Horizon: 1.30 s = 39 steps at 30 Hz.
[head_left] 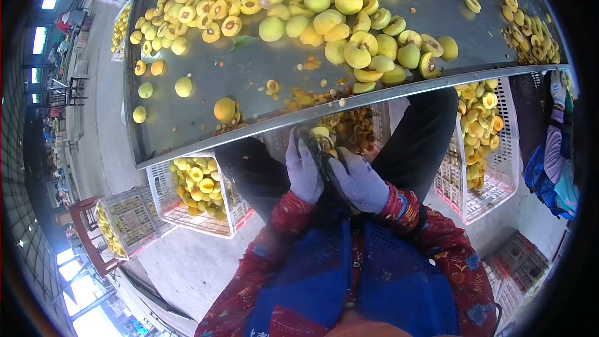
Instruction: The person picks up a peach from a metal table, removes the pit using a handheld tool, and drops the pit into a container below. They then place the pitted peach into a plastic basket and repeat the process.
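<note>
My left hand (304,167), in a pale lavender glove with darkened fingertips, is closed at the near edge of a metal table (206,87). A piece of yellow-green apricot (321,133) shows at its fingertips. My right hand (360,181), gloved the same way, is closed close beside it, its fingers curled toward the same fruit. Whether it also holds a small tool is hidden by the dark, blurred fingers. On the table lie many halved apricots (318,1), some with brown stones, along with whole ones.
White plastic crates of apricot halves stand on the left (232,203) and right (465,203) of my legs. Brown scraps (359,128) lie below the table edge between my knees. Another person's gloved hand (557,87) is at far right. More crates (130,228) stand farther left.
</note>
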Available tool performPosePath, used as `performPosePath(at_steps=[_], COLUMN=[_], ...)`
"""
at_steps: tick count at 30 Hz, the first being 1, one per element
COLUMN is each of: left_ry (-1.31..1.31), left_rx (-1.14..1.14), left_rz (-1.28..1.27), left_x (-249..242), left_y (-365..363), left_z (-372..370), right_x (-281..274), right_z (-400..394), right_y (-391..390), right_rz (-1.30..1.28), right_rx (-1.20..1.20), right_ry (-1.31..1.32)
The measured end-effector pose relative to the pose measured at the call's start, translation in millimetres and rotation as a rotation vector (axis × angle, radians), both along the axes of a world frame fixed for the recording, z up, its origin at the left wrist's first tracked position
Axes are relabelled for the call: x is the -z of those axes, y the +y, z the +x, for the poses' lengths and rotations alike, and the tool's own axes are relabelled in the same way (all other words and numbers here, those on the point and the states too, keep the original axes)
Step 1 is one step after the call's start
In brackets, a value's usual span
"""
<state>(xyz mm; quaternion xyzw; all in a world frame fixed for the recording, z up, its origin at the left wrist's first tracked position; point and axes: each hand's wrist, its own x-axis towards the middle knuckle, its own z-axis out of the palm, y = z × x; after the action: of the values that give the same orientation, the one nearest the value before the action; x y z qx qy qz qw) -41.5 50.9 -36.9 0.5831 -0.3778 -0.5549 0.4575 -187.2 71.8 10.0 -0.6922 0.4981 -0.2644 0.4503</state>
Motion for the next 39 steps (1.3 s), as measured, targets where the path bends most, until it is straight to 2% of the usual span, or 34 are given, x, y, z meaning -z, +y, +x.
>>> performPosePath(at_steps=[2, 4, 7, 9, 11, 12, 14, 16, 17, 19, 21, 22, 25, 28, 30, 31, 33, 35, 36, 37, 39], left_ry=[-0.072, -0.141, -0.251, -0.342, -0.310, -0.293, -0.147, -0.014, 0.045, 0.168, 0.293, 0.247, 0.124, 0.066, 0.042, -0.058, -0.256, -0.025, 0.090, -0.030, -0.267], left_rx=[0.014, 0.037, 0.097, 0.162, 0.167, 0.172, 0.078, -0.014, -0.058, -0.137, -0.217, -0.199, -0.165, -0.167, -0.174, -0.157, -0.116, -0.063, -0.033, 0.011, 0.101], left_rz=[0.017, 0.021, -0.014, -0.074, -0.068, -0.069, 0.043, 0.091, 0.080, 0.016, -0.090, -0.068, -0.040, -0.091, -0.125, -0.132, -0.146, 0.034, 0.120, 0.118, 0.105], left_x=[3, 3, -7, -13, -13, -12, 13, 22, 21, 18, 12, 14, 19, 19, 22, 22, 21, 14, 12, 14, 17], left_y=[0, -2, -2, 0, 2, 1, 3, 5, 5, 3, 0, 2, 8, 7, 5, 6, 6, 4, 1, 2, -2], left_z=[-1, -3, -7, -6, -4, -4, 0, -2, -7, -14, -21, -19, -13, -14, -17, -18, -19, -13, -10, -9, -9], right_x=[13, 29, 39, 38, 44, 56, 52, 21, 21, 20, 11, 8, 20, 23, 24, 25, 23, 31, 46, 53, 57], right_z=[-4, -6, -7, -7, -6, -4, -5, -7, -4, 1, 4, 4, 5, 1, -3, -4, -7, -12, -13, -12, -11], right_y=[4, 8, 11, 6, 8, 13, 16, 12, 12, 15, 13, 12, 13, 7, 2, 1, 1, 4, 6, 10, 11], right_rz=[-0.113, -0.529, -0.611, 0.050, 0.328, 0.271, -0.025, -0.513, -0.533, -0.565, -0.293, -0.158, -0.545, -0.600, -0.205, -0.007, 0.113, -0.046, -0.269, -0.485, -0.191], right_rx=[-0.018, -0.091, -0.061, -0.061, -0.063, -0.060, -0.082, -0.125, -0.087, -0.010, -0.005, -0.003, -0.008, -0.026, -0.069, -0.087, -0.021, -0.026, -0.052, -0.079, -0.099], right_ry=[0.037, 0.303, 0.336, -0.072, -0.259, -0.240, -0.032, 0.347, 0.368, 0.415, 0.303, 0.245, 0.388, 0.363, 0.171, 0.073, -0.107, -0.075, 0.043, 0.160, 0.058])
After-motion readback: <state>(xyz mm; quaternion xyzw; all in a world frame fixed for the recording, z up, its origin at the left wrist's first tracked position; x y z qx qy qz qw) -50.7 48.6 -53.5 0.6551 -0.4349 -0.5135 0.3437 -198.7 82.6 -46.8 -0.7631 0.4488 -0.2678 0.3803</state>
